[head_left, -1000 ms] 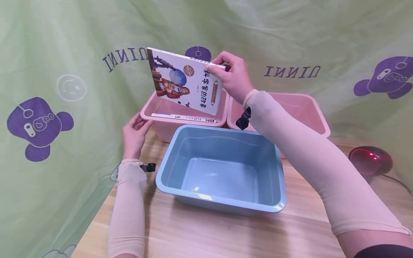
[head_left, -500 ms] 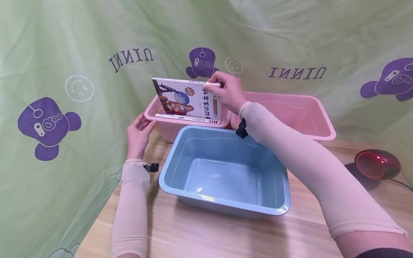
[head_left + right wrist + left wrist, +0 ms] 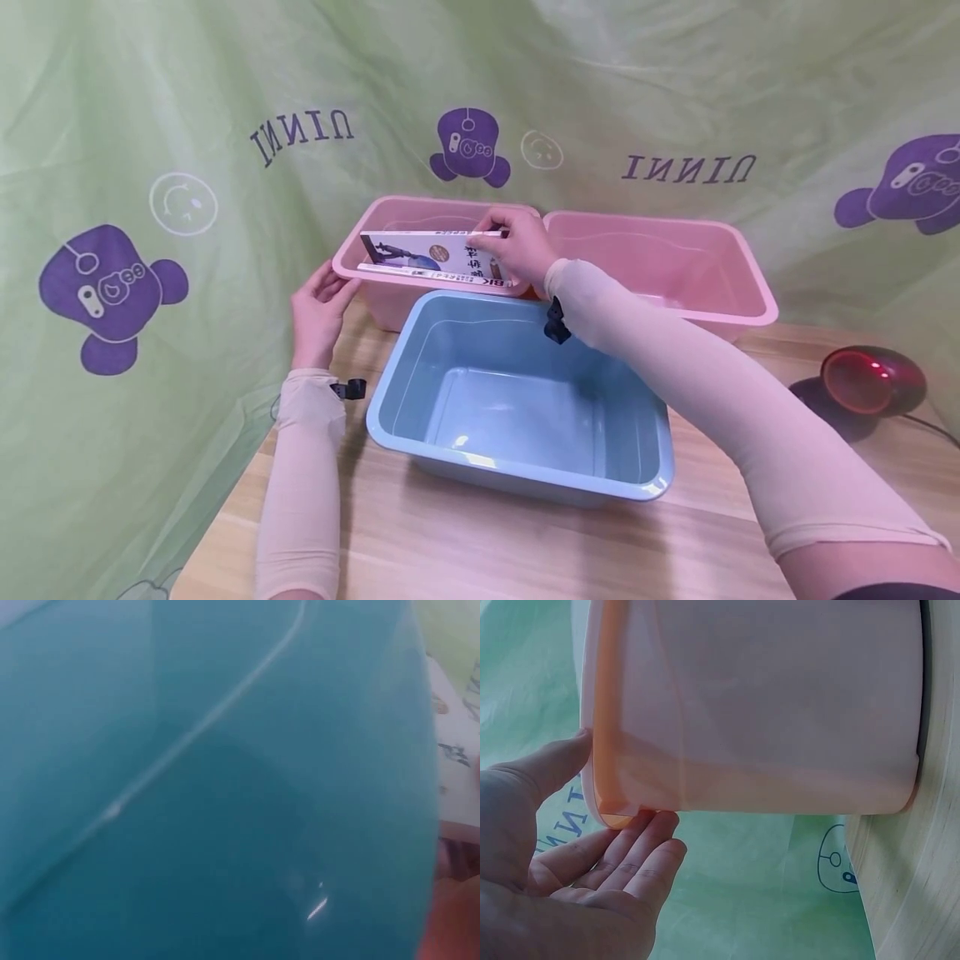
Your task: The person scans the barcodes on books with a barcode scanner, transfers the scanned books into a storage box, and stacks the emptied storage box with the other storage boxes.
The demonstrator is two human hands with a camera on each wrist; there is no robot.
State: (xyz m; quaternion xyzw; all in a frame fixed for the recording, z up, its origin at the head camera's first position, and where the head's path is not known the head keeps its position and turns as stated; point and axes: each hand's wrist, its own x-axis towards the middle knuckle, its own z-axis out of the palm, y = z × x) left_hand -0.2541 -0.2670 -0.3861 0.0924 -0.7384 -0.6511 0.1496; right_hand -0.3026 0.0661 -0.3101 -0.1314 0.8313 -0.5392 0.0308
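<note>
My right hand (image 3: 517, 246) holds a white picture-covered book (image 3: 414, 247) by the right end of its top edge. The book stands on edge, its lower part down inside the left pink bin (image 3: 386, 307) and hidden. Just in front of it a second book, its white spine (image 3: 435, 276) up, stands in the same bin. My left hand (image 3: 318, 321) grips that bin's near left rim corner, thumb on the rim and fingers under it, as the left wrist view shows. In the right wrist view, the blue bin's wall (image 3: 225, 825) covers most of the picture.
A blue bin (image 3: 525, 479) stands in front of the pink ones on the wooden table (image 3: 480, 550). To the right is another pink bin (image 3: 705, 267). A dark, red-lit device (image 3: 873, 381) with a cable sits at the right. Green printed cloth (image 3: 600, 83) hangs behind.
The right hand has lowered the book from above the left pink bin until most of it is inside. The left hand has kept its grip on the bin's corner.
</note>
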